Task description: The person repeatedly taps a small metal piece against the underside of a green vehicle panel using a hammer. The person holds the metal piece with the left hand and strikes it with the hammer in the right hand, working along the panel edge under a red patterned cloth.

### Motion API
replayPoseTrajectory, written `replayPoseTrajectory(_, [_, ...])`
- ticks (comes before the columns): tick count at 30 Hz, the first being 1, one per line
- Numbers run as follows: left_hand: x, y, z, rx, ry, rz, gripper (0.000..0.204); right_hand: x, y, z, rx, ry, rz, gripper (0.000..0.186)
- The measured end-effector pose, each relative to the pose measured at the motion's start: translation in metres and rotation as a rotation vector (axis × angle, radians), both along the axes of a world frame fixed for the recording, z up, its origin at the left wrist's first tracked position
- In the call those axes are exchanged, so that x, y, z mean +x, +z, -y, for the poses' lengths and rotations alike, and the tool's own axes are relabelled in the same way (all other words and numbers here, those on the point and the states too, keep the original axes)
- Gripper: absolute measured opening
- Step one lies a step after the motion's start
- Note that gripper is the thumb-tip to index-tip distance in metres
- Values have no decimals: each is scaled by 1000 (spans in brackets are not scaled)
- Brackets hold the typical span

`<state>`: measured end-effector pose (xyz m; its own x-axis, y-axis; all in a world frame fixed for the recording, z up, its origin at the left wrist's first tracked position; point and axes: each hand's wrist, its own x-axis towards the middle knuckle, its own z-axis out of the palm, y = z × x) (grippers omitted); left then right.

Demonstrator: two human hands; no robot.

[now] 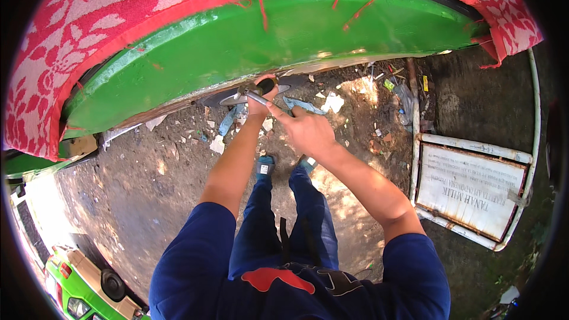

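My left hand is closed around a disc sander with a round grey disc, a black top and a silver metal handle. The tool is beside the lower edge of a large green curved panel. To the right of it, my right hand reaches in with its index finger stretched to the end of the metal handle. The other fingers of that hand are curled, and whatever they hold, if anything, is hidden. A red and pink floral cloth drapes over the top of the panel.
Between my feet and the panel, dirt ground is scattered with white flakes and light-blue scraps. At right a white signboard stands in a rusty metal frame. A green vehicle with a dark wheel is at lower left.
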<state>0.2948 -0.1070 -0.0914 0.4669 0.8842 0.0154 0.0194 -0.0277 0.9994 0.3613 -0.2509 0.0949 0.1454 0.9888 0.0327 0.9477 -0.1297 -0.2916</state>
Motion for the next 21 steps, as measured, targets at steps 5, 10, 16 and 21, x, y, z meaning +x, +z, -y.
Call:
replayPoseTrajectory(5, [3,8,11,-209,4,29,23,-7,17,15,130,77,-98,59])
replayPoseTrajectory(10, [-3,-3,4,-143,-12,26,25,18,2,2,2,-36,-49,60])
replayPoseTrajectory(16, [26,17,10,10,-17,-48,22,22,-11,13,-34,-4,11,62])
replayPoseTrajectory(21, [22,14,6,-11,-16,3,22,15,27,21,165,-59,-204,60])
